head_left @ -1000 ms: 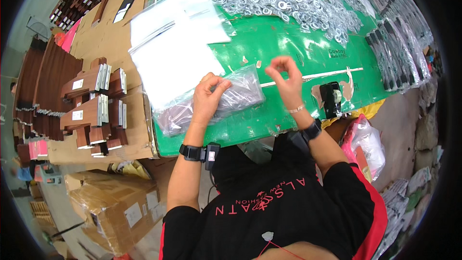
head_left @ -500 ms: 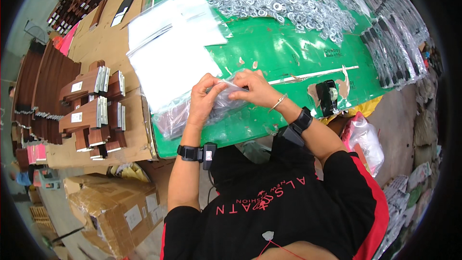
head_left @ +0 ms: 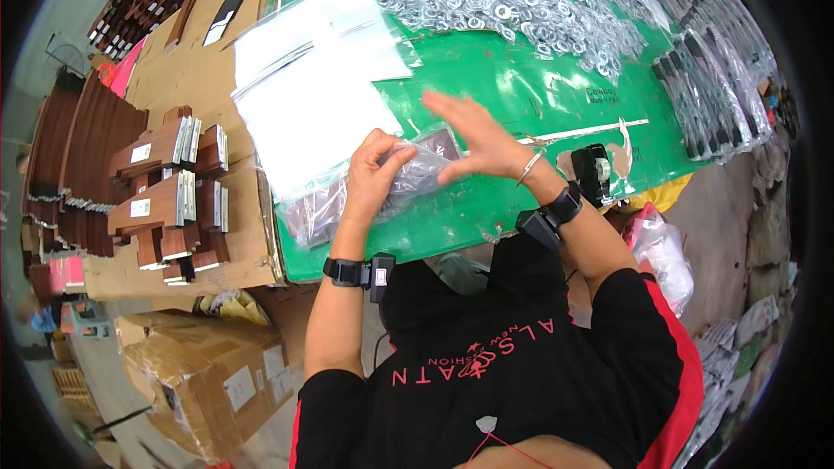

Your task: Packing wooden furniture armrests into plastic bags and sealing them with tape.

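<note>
A clear plastic bag (head_left: 317, 210) with dark brown pieces inside lies slantwise near the front edge of the green table (head_left: 530, 182). Thumb and fingers of my left hand (head_left: 372, 175) pinch the film on the bag's upper side. Over the bag's right end, my right hand (head_left: 488, 146) is open, its fingers spread and slightly blurred. The right thumb is close to the film; whether it touches I cannot tell. White sheets (head_left: 313, 122) in clear sleeves lie just beyond the bag, to the left.
A black tape dispenser (head_left: 593, 175) sits right of my right hand. Small bagged metal rings (head_left: 512, 9) are heaped at the back. Bagged dark parts (head_left: 704, 95) stand at the right. Brown wooden pieces (head_left: 156, 208) are stacked on cardboard at left; a carton (head_left: 200, 373) is below.
My right hand has let go of the film and opened, moving slightly right with its fingers spread. The left hand keeps its pinch almost in place. More of the bag's right end now shows.
</note>
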`<state>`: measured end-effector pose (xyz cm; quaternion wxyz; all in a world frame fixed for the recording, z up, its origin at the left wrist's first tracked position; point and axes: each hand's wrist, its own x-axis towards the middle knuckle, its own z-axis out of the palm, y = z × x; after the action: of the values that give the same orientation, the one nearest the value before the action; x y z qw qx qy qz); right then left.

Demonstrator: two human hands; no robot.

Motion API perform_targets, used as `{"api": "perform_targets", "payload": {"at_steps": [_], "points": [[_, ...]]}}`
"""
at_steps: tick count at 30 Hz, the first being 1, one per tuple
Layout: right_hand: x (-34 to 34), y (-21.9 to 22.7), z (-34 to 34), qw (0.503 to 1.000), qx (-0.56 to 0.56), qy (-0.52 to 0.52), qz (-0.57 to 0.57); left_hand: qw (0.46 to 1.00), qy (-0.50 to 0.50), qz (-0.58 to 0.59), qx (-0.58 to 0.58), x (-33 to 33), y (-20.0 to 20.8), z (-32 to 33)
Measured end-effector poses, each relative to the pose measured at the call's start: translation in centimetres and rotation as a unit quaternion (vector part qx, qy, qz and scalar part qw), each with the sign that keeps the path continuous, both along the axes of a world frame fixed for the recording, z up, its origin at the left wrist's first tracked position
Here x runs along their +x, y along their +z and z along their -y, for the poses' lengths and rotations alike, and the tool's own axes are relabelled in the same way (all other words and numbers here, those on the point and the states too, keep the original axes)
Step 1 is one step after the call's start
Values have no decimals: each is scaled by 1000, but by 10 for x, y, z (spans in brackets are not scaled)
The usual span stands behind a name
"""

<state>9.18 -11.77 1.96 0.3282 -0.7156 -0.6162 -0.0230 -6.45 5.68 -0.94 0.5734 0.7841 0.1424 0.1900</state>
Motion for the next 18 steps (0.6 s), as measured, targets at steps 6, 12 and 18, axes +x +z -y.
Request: {"api": "perform_targets", "payload": {"at_steps": [6,12,18], "points": [[-10,-23,-7,994,-90,62,-16,994,41,97,25,11,-5,-1],[-7,-32,-3,996,-48,78,0,986,70,25,151,22,15,13],[-10,-38,-3,998,-18,64,-1,962,77,-53,258,29,13,7]]}}
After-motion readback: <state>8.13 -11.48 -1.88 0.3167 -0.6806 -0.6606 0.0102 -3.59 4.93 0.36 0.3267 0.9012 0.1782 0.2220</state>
